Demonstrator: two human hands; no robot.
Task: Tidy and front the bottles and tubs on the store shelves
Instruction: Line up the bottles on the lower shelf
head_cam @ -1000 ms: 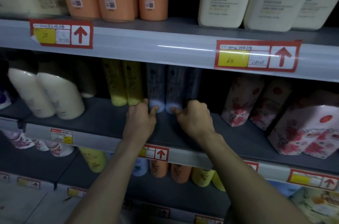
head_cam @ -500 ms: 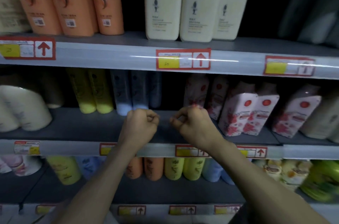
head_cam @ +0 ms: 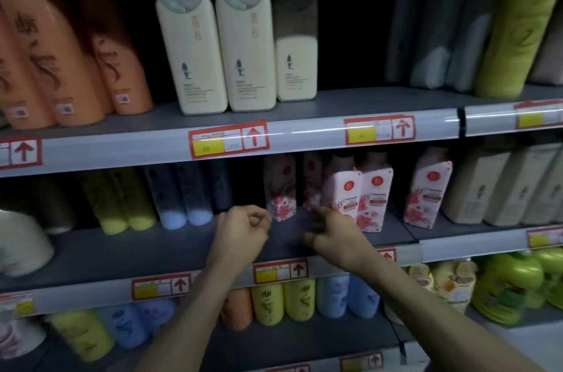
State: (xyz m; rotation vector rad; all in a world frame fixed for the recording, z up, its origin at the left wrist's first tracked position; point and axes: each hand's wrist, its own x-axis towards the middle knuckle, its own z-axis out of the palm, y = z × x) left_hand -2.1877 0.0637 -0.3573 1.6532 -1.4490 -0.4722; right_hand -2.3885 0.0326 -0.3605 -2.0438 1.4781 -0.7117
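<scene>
Both hands have moved right, off the blue-grey bottles (head_cam: 185,204), which stand on the middle shelf (head_cam: 137,252) to the left. The left hand (head_cam: 240,234) is curled and empty. The right hand (head_cam: 332,237), blurred, seems spread towards the unevenly set pink floral bottles (head_cam: 344,191), likely next for fronting.

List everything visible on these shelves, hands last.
Orange bottles: three, orange, top shelf left.
Cream bottles: three, cream, top shelf centre.
Grey bottles: unclear, grey, top shelf right.
Yellow bottles: two, yellow, middle shelf left.
Blue bottles: three, blue, middle shelf.
Pink floral bottles: five, pink, middle shelf centre.
Beige bottles: three, beige, middle shelf right.
Bottom-shelf bottles: several, yellow, blue, orange, below hands.
Green tubs: several, green, bottom shelf right.
Price tags: several, red-yellow, shelf edges.
Left hand: one, fingers curled, empty.
Right hand: one, extended toward pink floral bottles.
</scene>
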